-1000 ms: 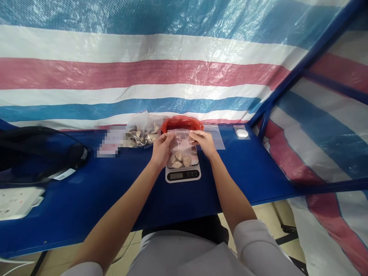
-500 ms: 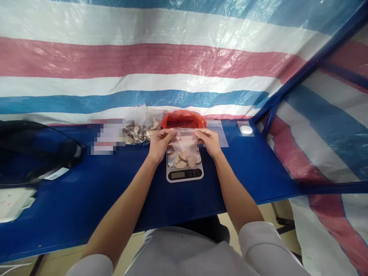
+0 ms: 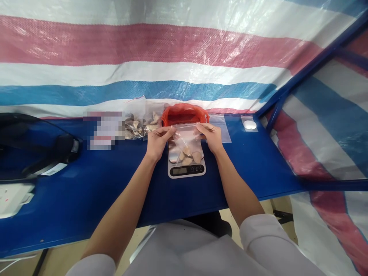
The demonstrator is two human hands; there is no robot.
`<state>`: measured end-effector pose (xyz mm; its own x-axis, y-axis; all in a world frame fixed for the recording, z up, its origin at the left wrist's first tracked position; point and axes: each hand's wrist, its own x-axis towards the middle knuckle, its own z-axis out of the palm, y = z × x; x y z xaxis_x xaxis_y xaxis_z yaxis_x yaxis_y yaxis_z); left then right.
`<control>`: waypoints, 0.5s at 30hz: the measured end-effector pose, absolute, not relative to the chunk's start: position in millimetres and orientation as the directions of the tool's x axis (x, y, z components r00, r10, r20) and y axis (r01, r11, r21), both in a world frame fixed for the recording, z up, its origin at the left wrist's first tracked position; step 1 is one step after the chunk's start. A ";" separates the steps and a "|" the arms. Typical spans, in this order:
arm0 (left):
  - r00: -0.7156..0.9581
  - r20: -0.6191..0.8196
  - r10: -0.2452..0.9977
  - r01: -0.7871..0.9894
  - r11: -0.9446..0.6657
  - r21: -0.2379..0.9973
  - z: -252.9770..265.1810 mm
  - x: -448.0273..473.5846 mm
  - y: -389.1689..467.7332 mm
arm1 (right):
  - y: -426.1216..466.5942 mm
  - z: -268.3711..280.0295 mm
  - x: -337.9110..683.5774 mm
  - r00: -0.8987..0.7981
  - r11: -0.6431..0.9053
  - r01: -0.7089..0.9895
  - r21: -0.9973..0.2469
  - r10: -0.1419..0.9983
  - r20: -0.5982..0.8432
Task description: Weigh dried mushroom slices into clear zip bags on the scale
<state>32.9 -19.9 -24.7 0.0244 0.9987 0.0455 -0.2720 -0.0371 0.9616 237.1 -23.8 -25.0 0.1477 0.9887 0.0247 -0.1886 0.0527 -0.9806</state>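
Between my hands is a clear zip bag [image 3: 185, 138] with several pale brown chunks [image 3: 187, 157] at its bottom. My left hand [image 3: 157, 142] pinches the bag's top left corner, and my right hand [image 3: 211, 137] pinches the top right corner. Under the bag lies a white kitchen scale [image 3: 186, 172]; I cannot tell whether the bag's weight rests on it. The scale's small display shows no readable digits. Just behind the bag sits an open red plastic bag [image 3: 185, 108], its inside dark.
Filled clear bags [image 3: 135, 126] of similar chunks stand left of the red bag. Flat clear bags [image 3: 222, 128] lie right of it, then a white mouse [image 3: 249, 125] on a small bag. A black bag [image 3: 54, 153] and white power strip [image 3: 14, 199] occupy the blue table's [image 3: 115, 184] left.
Both hands still hold the bag's top corners. The chunks have shifted slightly inside the bag. The whole view has tilted down a little.
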 end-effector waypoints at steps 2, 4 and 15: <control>0.019 0.053 0.998 -0.269 -0.046 0.962 -23.3 32.5 -19.2 | -23.3 -26.3 237.0 0.138 0.034 -0.175 -0.984 0.990 0.009; 0.023 0.059 0.998 -0.262 -0.051 0.964 -21.3 32.5 -17.4 | -23.2 -27.6 236.4 0.124 0.021 -0.168 -0.986 0.992 0.000; 0.077 0.128 0.989 -0.146 -0.116 0.982 -12.3 34.3 -0.2 | -23.0 -26.8 233.2 0.200 0.053 -0.207 -0.977 0.980 0.011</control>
